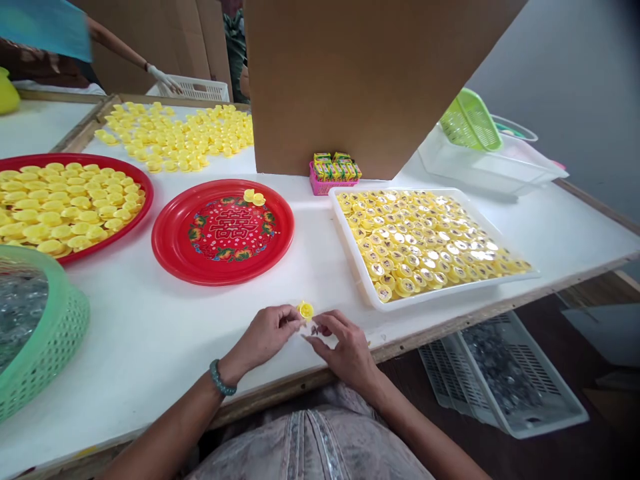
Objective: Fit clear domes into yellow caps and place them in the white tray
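My left hand [267, 337], with a green bead bracelet at the wrist, pinches a small round yellow plastic piece [305, 310] just above the near part of the white table. Close beside it, my right hand [347, 347] holds a tiny clear piece with a dark mark [314, 330] between its fingertips. What exactly this piece is, I cannot make out. Ahead of my left hand lies a red round tray [173, 250] with a couple of yellow pieces [255, 197] near its far rim. Right of my hands stands a white tray [357, 257] full of yellow pieces with shiny printed tops.
Another red tray [145, 208] heaped with yellow pieces and a green basket [65, 340] of clear parts are at left. A pink basket [320, 188] stands before a cardboard panel [345, 87]. Beyond loose yellow pieces [190, 137], a person's gloved hand [165, 79] touches a white basket.
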Tool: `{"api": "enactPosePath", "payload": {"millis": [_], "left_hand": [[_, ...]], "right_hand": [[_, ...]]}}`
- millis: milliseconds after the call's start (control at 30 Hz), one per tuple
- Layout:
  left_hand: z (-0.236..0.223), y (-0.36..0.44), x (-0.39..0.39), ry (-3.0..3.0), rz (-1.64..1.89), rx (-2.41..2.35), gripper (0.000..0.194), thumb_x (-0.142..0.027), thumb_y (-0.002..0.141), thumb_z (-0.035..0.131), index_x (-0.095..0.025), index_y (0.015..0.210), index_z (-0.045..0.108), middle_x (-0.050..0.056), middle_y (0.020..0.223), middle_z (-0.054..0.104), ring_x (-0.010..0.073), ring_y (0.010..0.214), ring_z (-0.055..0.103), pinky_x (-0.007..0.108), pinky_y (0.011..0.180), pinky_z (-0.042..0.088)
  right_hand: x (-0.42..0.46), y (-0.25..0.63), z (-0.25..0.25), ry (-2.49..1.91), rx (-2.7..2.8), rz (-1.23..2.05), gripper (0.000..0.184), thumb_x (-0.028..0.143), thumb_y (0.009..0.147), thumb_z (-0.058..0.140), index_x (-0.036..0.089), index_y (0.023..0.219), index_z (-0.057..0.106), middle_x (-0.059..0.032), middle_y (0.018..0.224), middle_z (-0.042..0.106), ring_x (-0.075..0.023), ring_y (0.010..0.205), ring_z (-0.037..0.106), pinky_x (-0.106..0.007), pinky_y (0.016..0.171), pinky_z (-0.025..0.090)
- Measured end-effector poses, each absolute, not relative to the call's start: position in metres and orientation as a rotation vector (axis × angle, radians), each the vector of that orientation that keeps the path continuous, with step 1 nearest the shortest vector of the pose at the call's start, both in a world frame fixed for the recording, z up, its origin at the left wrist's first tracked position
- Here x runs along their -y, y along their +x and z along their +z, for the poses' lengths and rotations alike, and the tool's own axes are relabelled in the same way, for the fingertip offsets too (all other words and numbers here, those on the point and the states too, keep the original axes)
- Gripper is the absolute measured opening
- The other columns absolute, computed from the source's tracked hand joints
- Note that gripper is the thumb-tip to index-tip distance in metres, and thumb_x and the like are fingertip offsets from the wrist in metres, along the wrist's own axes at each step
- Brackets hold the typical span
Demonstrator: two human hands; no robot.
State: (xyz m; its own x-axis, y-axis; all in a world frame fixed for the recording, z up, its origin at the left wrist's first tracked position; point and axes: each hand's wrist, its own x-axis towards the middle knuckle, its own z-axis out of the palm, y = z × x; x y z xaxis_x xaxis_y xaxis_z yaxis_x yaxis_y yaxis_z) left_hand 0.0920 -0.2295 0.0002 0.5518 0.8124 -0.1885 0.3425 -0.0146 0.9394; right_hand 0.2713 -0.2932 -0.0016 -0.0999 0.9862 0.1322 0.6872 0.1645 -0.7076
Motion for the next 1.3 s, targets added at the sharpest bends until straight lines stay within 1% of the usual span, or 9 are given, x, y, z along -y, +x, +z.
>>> {"api": "enactPosePath", "payload": {"millis": [100, 200, 267, 433, 633, 767, 1000, 1200, 1300], "left_hand": [[0.003, 0.094, 0.211, 1.786, 0.617, -1.116, 0.022, -0.016, 0.082, 0.046, -0.019, 0.095, 0.065, 0.003, 0.092, 0.064, 0.0168, 0.076, 0.058, 0.024, 0.066, 0.044], [-0.002, 0.102, 0.2, 1.821, 0.624, -1.111, 0.028, -0.014, 0.083, 0.043, -0.018, 0.101, 0.065, 0.005, 0.099, 0.063, 0.0166, 0.075, 0.06, 0.025, 0.067, 0.047], [-0.005, 0.107, 0.198, 1.807, 0.6, -1.088, 0.028, -0.014, 0.083, 0.043, -0.018, 0.1, 0.065, 0.005, 0.099, 0.063, 0.0163, 0.072, 0.061, 0.025, 0.067, 0.047], [-0.011, 0.112, 0.202, 1.854, 0.563, -1.072, 0.027, -0.007, 0.077, 0.046, -0.02, 0.086, 0.068, 0.002, 0.09, 0.066, 0.019, 0.083, 0.06, 0.026, 0.074, 0.045], [-0.018, 0.112, 0.203, 1.8, 0.585, -1.063, 0.027, -0.007, 0.075, 0.046, -0.021, 0.083, 0.068, 0.001, 0.086, 0.067, 0.0187, 0.08, 0.06, 0.027, 0.073, 0.044], [-0.02, 0.111, 0.204, 1.754, 0.585, -1.075, 0.025, -0.01, 0.076, 0.047, -0.021, 0.082, 0.067, 0.0, 0.084, 0.067, 0.0186, 0.078, 0.061, 0.026, 0.069, 0.046], [-0.018, 0.109, 0.206, 1.681, 0.572, -1.078, 0.02, -0.014, 0.075, 0.048, -0.02, 0.08, 0.067, 0.001, 0.077, 0.066, 0.0182, 0.072, 0.06, 0.025, 0.066, 0.045], [-0.014, 0.108, 0.209, 1.657, 0.542, -1.098, 0.015, -0.018, 0.074, 0.049, -0.018, 0.075, 0.064, 0.001, 0.07, 0.064, 0.0177, 0.067, 0.058, 0.025, 0.061, 0.043], [-0.016, 0.108, 0.208, 1.663, 0.541, -1.083, 0.016, -0.02, 0.075, 0.049, -0.018, 0.075, 0.064, 0.001, 0.07, 0.064, 0.0177, 0.067, 0.058, 0.025, 0.061, 0.044]], "right_hand": [[0.28, 0.269, -0.003, -1.745, 1.795, 0.485, 0.016, 0.024, 0.075, 0.066, 0.02, 0.09, 0.061, -0.001, 0.078, 0.058, -0.0134, 0.067, 0.056, -0.024, 0.063, 0.045], [0.271, 0.265, -0.009, -1.781, 1.812, 0.423, 0.017, 0.025, 0.076, 0.065, 0.02, 0.091, 0.061, -0.0017, 0.081, 0.06, -0.0137, 0.067, 0.057, -0.023, 0.061, 0.043], [0.269, 0.261, -0.014, -1.788, 1.83, 0.406, 0.015, 0.025, 0.077, 0.064, 0.019, 0.091, 0.06, -0.0023, 0.081, 0.06, -0.0139, 0.067, 0.057, -0.023, 0.06, 0.043], [0.269, 0.257, -0.018, -1.801, 1.869, 0.394, 0.012, 0.024, 0.08, 0.061, 0.02, 0.091, 0.06, -0.0027, 0.084, 0.06, -0.0142, 0.07, 0.058, -0.023, 0.061, 0.043], [0.266, 0.259, -0.014, -1.778, 1.905, 0.447, 0.013, 0.02, 0.08, 0.061, 0.02, 0.093, 0.062, -0.0031, 0.086, 0.062, -0.0143, 0.071, 0.059, -0.023, 0.064, 0.045], [0.266, 0.258, -0.015, -1.793, 1.881, 0.446, 0.011, 0.022, 0.08, 0.061, 0.021, 0.09, 0.064, -0.003, 0.082, 0.062, -0.0139, 0.068, 0.059, -0.023, 0.063, 0.045], [0.269, 0.254, -0.018, -1.835, 1.866, 0.459, 0.013, 0.015, 0.077, 0.06, 0.021, 0.088, 0.066, -0.0023, 0.08, 0.062, -0.013, 0.066, 0.058, -0.022, 0.062, 0.044], [0.274, 0.254, -0.019, -1.801, 1.833, 0.455, 0.018, 0.02, 0.079, 0.061, 0.02, 0.097, 0.065, -0.0029, 0.082, 0.062, -0.0132, 0.067, 0.059, -0.022, 0.062, 0.045], [0.274, 0.253, -0.016, -1.804, 1.883, 0.462, 0.012, 0.019, 0.08, 0.06, 0.021, 0.091, 0.065, -0.0024, 0.08, 0.062, -0.0131, 0.068, 0.059, -0.021, 0.062, 0.045]]}}
